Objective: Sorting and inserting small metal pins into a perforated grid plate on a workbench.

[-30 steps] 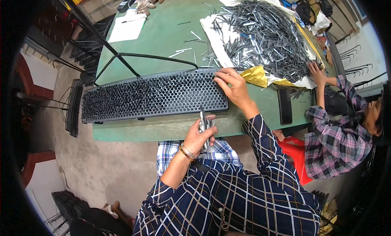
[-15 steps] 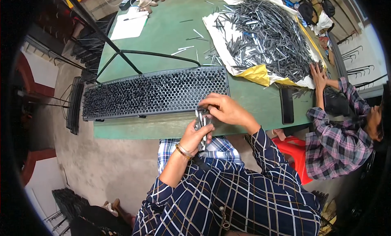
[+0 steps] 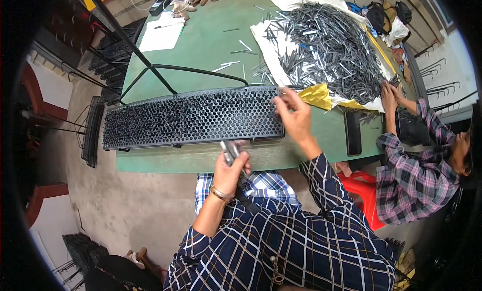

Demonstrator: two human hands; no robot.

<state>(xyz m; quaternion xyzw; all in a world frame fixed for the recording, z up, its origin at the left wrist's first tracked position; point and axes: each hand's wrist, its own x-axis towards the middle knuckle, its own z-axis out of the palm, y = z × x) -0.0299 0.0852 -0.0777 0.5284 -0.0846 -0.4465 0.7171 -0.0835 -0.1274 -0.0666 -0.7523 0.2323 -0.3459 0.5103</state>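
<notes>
My left hand point(image 3: 229, 174) is closed around a bundle of thin grey and black strips point(image 3: 230, 153), slightly smeared by motion, just in front of the rack's near edge. My right hand point(image 3: 297, 119) is raised at the right end of a long black rack full of round holes point(image 3: 251, 118). Its thumb and fingertips are drawn together; whatever is between them is too small to make out. Dark pieces fill many of the rack's holes toward the left, while the holes at the right look lighter.
A large heap of similar strips point(image 3: 336, 55) lies on a white and yellow sack point(image 3: 317, 96). To its right, another person's hands point(image 3: 389, 97) touch the heap. A black phone point(image 3: 353, 134), a paper pad point(image 3: 161, 35) and a black metal frame point(image 3: 198, 69) are on the green table point(image 3: 211, 35).
My right hand has moved from the bundle up and right to the rack's right end. My left hand has shifted slightly left with the strips. The other person's hands have moved a little.
</notes>
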